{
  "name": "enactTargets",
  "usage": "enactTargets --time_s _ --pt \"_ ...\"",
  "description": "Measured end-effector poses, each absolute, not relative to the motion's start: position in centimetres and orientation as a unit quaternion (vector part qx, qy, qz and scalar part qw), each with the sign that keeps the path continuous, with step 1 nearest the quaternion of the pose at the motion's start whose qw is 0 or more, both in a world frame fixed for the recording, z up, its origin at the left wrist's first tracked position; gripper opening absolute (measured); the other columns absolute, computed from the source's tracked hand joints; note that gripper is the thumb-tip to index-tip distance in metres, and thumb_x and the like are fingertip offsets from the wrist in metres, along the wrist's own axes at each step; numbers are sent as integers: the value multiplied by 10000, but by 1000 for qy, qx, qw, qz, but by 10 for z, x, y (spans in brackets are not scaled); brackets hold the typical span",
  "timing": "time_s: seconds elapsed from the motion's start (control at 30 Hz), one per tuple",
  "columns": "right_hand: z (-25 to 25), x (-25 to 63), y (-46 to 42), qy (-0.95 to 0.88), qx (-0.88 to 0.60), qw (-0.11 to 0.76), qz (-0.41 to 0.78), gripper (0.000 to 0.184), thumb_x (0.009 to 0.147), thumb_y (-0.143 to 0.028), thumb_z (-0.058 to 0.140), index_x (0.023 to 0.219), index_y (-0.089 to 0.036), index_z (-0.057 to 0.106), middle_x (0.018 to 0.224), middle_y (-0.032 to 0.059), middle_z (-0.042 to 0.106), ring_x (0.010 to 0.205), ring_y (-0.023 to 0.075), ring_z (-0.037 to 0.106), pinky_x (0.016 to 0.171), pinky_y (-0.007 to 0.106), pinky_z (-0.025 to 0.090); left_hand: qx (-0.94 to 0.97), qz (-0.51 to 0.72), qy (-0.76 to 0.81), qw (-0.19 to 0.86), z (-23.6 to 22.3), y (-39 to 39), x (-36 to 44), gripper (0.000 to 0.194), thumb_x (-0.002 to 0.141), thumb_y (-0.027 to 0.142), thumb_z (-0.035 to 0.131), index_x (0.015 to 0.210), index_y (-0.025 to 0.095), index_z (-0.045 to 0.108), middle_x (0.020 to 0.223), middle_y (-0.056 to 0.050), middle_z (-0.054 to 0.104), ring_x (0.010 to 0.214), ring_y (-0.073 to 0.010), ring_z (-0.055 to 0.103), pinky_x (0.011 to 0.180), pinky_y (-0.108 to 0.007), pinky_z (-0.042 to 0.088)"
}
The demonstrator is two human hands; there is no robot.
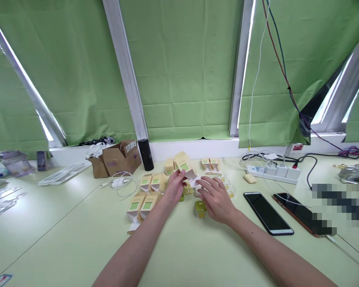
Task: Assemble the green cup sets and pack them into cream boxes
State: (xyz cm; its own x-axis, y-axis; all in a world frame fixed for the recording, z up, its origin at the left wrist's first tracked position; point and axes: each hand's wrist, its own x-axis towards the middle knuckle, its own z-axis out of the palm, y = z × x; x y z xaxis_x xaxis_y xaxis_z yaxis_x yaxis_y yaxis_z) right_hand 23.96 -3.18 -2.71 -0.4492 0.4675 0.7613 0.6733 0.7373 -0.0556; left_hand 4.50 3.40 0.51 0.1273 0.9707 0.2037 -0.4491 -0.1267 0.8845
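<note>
A small cream carton (184, 164) with a green label panel and a raised white flap is pinched between the fingers and thumb of my left hand (175, 187). Just right of it, my right hand (217, 199) has its fingers stretched out beside the flap; whether they touch it I cannot tell. Under that hand stands a small clear jar with a green lid (200, 209). Behind my hands, partly covered, are several small yellow pieces (188, 188). Similar cartons with open flaps (148, 202) stand left of my left forearm, and others (211, 165) lie farther back.
At the back left are a brown cardboard box (122, 159) and a black cylinder (145, 154). A white cable (122, 183) lies before them. To the right are two phones, one white-edged (268, 213) and one dark (300, 213), and a power strip (273, 173) with cords.
</note>
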Motion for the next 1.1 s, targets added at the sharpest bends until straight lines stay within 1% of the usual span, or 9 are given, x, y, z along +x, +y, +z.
enactTargets --time_s 0.13,0.2,0.27,0.53,0.7,0.77,0.87,1.0,1.1 --pt "-31 243 -26 -789 -355 482 -143 266 967 -201 590 1213 -257 676 1352 107 677 1313 343 558 1054 550 439 489 599 257 580 -2 33 40 592 719 422 914 1200 209 642 1158 -69 750 969 -202 701 838 -311 518" --pt "-32 245 -24 -768 -362 508 -147 299 967 -207 593 1260 -239 642 1289 118 689 1257 339 579 1028 546 472 516 599 237 564 -5 31 39 640 724 392 914 1256 211 607 1237 -91 736 1109 -245 690 948 -358 513" --pt "-33 246 -22 -753 -374 523 -141 337 972 -215 586 1308 -232 602 1265 122 686 1218 336 589 1013 550 490 541 598 234 543 -8 28 39 668 721 384 919 1272 213 581 1276 -108 725 1167 -274 678 973 -384 510" --pt "-34 241 -22 -740 -397 533 -103 463 971 -246 583 1428 -237 507 1294 134 665 1219 352 569 1009 576 508 640 566 304 422 -10 19 41 704 726 473 898 1278 209 549 1196 -126 736 1066 -277 678 820 -340 475" --pt "-34 239 -22 -743 -399 530 -95 509 975 -244 574 1473 -251 471 1325 131 649 1234 355 558 1020 586 501 662 570 336 352 -10 13 44 670 722 371 893 1272 213 544 1153 -104 727 1047 -274 656 853 -361 454" --pt "-34 239 -22 -747 -395 526 -98 523 977 -230 564 1488 -251 458 1348 132 637 1255 351 548 1040 586 492 682 581 335 291 -9 9 44 605 748 259 857 1268 230 548 1185 -96 702 1083 -274 640 911 -389 469" --pt "-33 239 -23 -752 -392 520 -106 532 974 -197 544 1495 -248 449 1376 131 618 1286 345 533 1068 587 475 719 604 310 146 -7 4 42 478 804 109 747 1221 252 561 1253 -94 671 1195 -282 572 1006 -443 476" --pt "-32 240 -25 -761 -382 508 -129 607 922 -148 528 1515 -235 434 1390 136 611 1313 357 519 1083 610 457 732 614 286 -68 -6 2 39 421 830 -15 635 1137 259 543 1335 -102 637 1304 -300 459 1078 -523 440" --pt "-32 241 -26 -767 -373 500 -146 690 867 -121 524 1539 -224 410 1400 142 606 1326 369 512 1083 627 452 724 606 286 -165 -7 1 39 394 827 -69 580 1056 251 558 1365 -115 555 1316 -309 449 1070 -544 436"
